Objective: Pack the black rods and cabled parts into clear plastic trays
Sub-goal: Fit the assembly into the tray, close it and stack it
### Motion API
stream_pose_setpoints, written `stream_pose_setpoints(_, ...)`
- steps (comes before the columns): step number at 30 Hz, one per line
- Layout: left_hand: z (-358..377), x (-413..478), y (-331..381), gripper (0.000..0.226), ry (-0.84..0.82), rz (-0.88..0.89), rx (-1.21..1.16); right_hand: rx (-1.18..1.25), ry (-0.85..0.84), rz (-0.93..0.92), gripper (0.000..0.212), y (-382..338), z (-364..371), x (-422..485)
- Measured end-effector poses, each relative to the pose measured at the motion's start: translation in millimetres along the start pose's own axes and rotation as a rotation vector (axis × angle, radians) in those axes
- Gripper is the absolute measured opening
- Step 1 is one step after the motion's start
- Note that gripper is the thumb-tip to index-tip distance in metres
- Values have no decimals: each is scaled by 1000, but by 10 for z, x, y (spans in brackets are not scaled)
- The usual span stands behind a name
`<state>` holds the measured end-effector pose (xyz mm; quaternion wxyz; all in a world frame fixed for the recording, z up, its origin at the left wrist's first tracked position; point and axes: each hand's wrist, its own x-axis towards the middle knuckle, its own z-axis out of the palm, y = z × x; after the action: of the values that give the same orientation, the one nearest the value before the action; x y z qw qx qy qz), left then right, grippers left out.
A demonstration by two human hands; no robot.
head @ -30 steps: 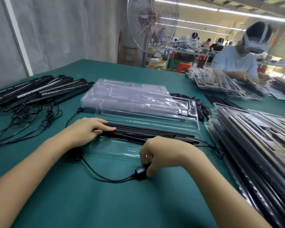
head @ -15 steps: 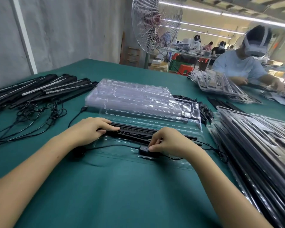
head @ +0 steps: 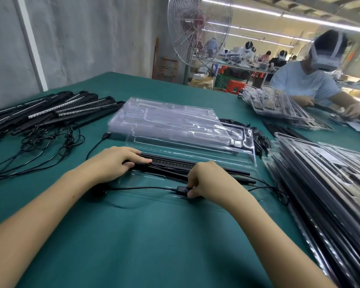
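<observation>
A clear plastic tray lies on the green table in front of me, with black rods lying lengthwise in it. My left hand rests on the rods' left end, fingers stretched out flat. My right hand pinches a small black inline controller on a thin cable over the tray's near half. The cable runs left to a round black part partly hidden under my left wrist. More cable loops out at the tray's right end.
A stack of clear trays sits just behind. Loose black rods with tangled cables lie at the far left. Filled trays are piled along the right. Another person works across the table; a standing fan is behind.
My right hand lifted the controller from the table's near side onto the tray, pulling its cable taut across the tray. My left hand stayed on the rods.
</observation>
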<state>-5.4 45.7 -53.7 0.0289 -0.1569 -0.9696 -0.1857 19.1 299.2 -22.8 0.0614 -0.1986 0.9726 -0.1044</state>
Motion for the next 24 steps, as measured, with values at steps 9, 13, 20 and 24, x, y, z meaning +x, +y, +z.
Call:
stream_pose_setpoints(9, 0, 2, -10, 57, -3, 24, -9, 285, 107, 78, 19, 387, -194, -165)
stream_pose_setpoints(13, -11, 26, -43, 58, 6, 37, -10, 22, 142, 307, 70, 868, -425, -319)
stream_pose_setpoints(20, -21, 28, -125, 60, 45, 29, -62, 95, -197, 386, 60, 1001, -462, -465)
stream_pose_setpoints(24, -33, 5, -168, 59, 45, 16, -82, 65, -188, 384, 42, 951, -450, -501)
